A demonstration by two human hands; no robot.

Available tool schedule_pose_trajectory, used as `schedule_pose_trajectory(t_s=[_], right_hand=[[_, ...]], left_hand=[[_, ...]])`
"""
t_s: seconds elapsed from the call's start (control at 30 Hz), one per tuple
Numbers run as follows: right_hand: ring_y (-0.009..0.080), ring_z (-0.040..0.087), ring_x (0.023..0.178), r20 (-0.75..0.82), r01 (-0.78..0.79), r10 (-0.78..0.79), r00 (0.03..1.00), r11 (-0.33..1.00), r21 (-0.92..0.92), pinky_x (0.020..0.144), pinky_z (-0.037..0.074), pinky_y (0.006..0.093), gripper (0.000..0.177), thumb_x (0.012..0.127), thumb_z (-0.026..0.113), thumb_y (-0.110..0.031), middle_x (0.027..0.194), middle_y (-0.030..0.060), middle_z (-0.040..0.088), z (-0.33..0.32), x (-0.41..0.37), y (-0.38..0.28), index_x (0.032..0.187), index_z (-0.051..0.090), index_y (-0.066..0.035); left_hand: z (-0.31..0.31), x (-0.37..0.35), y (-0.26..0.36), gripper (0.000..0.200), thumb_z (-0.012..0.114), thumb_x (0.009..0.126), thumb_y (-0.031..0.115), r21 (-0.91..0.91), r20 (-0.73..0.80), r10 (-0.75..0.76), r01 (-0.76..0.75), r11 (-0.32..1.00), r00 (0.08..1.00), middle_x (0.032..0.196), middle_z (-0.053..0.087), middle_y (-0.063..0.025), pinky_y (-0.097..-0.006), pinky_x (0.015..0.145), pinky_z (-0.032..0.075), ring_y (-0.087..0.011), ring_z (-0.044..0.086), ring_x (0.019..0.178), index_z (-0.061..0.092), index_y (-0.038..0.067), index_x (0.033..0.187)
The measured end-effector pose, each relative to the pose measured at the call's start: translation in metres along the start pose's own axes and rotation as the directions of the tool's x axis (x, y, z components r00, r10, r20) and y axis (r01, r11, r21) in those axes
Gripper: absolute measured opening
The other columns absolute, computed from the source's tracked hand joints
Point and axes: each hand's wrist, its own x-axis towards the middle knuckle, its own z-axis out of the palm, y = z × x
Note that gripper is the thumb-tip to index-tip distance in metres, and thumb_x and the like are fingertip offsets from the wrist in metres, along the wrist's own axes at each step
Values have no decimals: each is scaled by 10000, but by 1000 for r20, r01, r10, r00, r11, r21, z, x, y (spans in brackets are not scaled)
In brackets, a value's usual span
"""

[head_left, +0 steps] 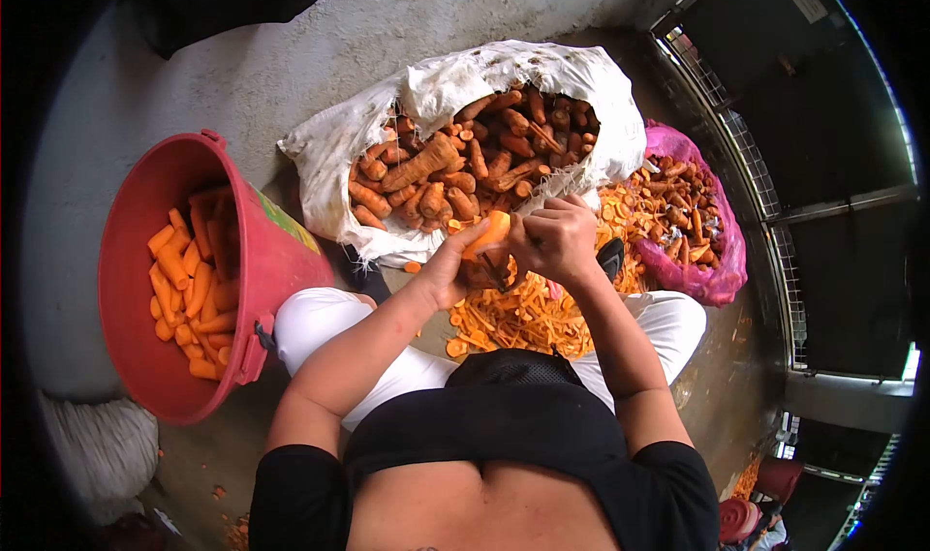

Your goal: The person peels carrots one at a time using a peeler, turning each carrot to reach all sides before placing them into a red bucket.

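Note:
My left hand (448, 268) is wrapped round a bright orange peeled carrot (496, 228), held over the peelings in front of me. Close beside it, my right hand (560, 233) is closed in a fist at the carrot's right side. Whatever tool it grips is hidden by the fingers and blur. Beneath both hands lies a heap of carrot peelings (523, 321) between my legs. Just beyond them, an open white sack (334, 164) holds many unpeeled, soil-stained carrots (426, 164).
To my left stands a red bucket (254, 290) with peeled carrots (184, 280) inside. A pink bag (725, 251) of carrot ends and scraps sits at the right. A wall (262, 86) rises behind the sack. Dark panels (833, 96) line the right side.

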Motion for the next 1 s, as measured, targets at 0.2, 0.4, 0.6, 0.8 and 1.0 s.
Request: schedule_pose_trajectory(t_s=[0.2, 0.4, 0.6, 0.8, 1.0], right_hand=[[176, 449, 431, -12, 22, -20, 1000, 990, 138, 477, 329, 325, 314, 727, 642, -116, 440, 4, 500, 10, 4, 3, 451, 492, -96], [149, 500, 446, 27, -103, 110, 994, 980, -172, 554, 400, 322, 305, 769, 614, -182, 446, 5, 534, 4, 4, 54, 468, 578, -144], [190, 569, 470, -130, -392, 380, 916, 773, -499, 590, 444, 327, 355, 808, 588, -287, 461, 38, 560, 6, -27, 116, 488, 634, -141], [110, 434, 386, -80, -275, 273, 959, 961, -16, 522, 378, 324, 381, 837, 616, -242, 412, 0, 498, -5, -7, 32, 475, 600, -122], [192, 421, 407, -101, -5, 7, 995, 1000, 18, 455, 292, 340, 377, 711, 659, -87, 412, 22, 426, 1, 8, -3, 420, 419, -94]], left_hand=[[1, -1, 0, 319, 579, 905, 361, -8, -27, 10, -10, 1000, 1000, 897, 624, -31, -333, 721, 565, -146, 629, 769, 575, 97, 1084], [9, -16, 6, 400, 573, 903, 324, 69, 6, 38, -38, 997, 999, 987, 616, -94, -327, 690, 551, -187, 637, 820, 522, 38, 1178], [6, -12, 9, 469, 519, 933, 374, 69, 90, 34, -40, 997, 995, 974, 618, -114, -346, 707, 552, -224, 644, 800, 481, 18, 1235], [10, -8, 7, 418, 546, 924, 403, 5, -7, 70, -70, 998, 998, 931, 635, -51, -296, 676, 549, -158, 644, 784, 541, 61, 1165], [-1, -1, 1, 374, 568, 913, 394, -24, -9, 53, -54, 998, 999, 940, 630, -39, -317, 672, 563, -148, 645, 785, 558, 87, 1125]])
